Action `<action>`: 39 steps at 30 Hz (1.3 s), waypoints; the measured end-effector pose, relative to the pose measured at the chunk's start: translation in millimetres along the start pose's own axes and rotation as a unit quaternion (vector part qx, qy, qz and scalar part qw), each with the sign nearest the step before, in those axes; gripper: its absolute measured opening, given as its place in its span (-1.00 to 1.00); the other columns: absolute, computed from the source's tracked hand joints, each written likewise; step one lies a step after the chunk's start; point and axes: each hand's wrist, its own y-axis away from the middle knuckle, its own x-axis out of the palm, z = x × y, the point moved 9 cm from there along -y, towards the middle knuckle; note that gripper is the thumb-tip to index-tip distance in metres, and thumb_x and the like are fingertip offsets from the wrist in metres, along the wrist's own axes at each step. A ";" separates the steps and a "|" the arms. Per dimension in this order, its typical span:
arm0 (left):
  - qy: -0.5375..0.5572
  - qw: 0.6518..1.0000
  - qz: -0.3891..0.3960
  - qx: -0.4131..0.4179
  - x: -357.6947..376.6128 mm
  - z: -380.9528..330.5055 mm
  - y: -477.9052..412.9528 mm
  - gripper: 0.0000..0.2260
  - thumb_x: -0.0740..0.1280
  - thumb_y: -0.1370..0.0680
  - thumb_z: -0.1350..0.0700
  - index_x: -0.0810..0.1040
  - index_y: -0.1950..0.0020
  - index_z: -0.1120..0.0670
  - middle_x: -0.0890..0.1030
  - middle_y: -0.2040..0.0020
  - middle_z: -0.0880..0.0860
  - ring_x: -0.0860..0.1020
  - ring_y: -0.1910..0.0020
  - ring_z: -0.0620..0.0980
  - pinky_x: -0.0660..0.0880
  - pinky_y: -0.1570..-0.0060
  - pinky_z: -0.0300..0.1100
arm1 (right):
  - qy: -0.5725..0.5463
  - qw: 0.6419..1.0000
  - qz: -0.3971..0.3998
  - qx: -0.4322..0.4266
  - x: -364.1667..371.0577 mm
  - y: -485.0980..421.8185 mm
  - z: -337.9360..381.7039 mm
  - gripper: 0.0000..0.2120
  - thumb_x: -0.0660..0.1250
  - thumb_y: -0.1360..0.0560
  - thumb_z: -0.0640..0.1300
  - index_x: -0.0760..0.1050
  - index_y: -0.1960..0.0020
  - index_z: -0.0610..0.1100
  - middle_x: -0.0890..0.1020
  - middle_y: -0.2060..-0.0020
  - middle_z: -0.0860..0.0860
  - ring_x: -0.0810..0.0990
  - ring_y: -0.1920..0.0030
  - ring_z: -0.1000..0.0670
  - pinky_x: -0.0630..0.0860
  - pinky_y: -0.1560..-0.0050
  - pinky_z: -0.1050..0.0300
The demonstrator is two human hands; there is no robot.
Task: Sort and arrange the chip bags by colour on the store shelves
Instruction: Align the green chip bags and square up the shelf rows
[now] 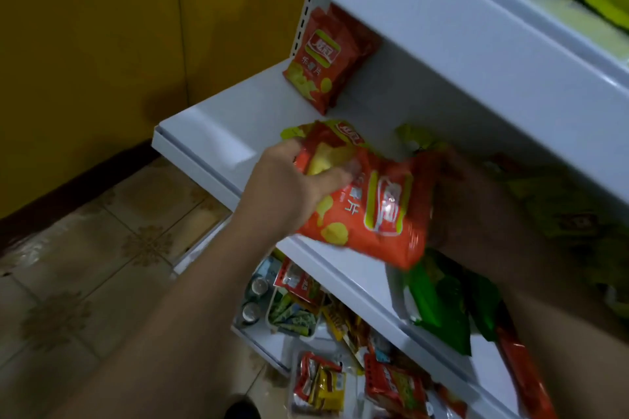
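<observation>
Gripping a red bag point(371, 214) above the shelf point(211, 143), the left hand point(289, 180) curls round one end; the right hand point(476, 201) is at the other, fingers too shadowed to tell.

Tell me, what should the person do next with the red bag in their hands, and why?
Probably carry the held red bag left and back, setting it beside the standing red bag at the far left of the shelf. The left hand grips it above the shelf, the right hand meets its other edge in shadow, and green bags lie to the right.
</observation>
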 end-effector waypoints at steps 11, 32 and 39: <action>0.136 0.978 -0.127 -0.089 -34.0 50.2 12.0 -0.58 0.08 -0.59 -0.27 0.61 0.14 -0.05 0.70 0.18 -0.04 0.68 0.15 -0.03 0.61 0.06 -0.03 | 0.173 0.955 -0.214 -0.111 5.9 -18.5 3.6 -0.80 0.32 -0.54 -0.05 0.67 0.16 -0.07 0.73 0.17 -0.03 0.71 0.17 -0.01 0.58 0.05 0.03; 0.108 0.975 -0.186 -0.057 -106.6 51.4 -17.4 -0.56 0.19 -0.58 -0.21 0.35 -0.40 -0.05 0.54 -0.25 -0.04 0.58 -0.15 -0.04 0.55 -0.12 0.06 | 0.085 0.969 -0.184 -0.139 40.5 -94.0 44.5 -0.96 0.32 -0.50 -0.22 0.53 0.13 -0.15 0.69 0.33 0.00 0.67 0.32 0.03 0.59 0.39 0.18; -0.243 0.968 -0.055 0.026 -93.9 31.7 -25.6 -0.61 0.24 -0.60 -0.07 0.34 -0.42 -0.11 0.40 -0.38 -0.11 0.37 -0.12 -0.25 0.29 -0.12 -0.29 | 0.229 0.904 -0.269 -0.241 45.4 -147.9 102.5 -0.90 0.31 -0.49 -0.31 0.55 0.16 -0.16 0.63 0.26 -0.09 0.59 0.43 0.00 0.61 0.34 0.09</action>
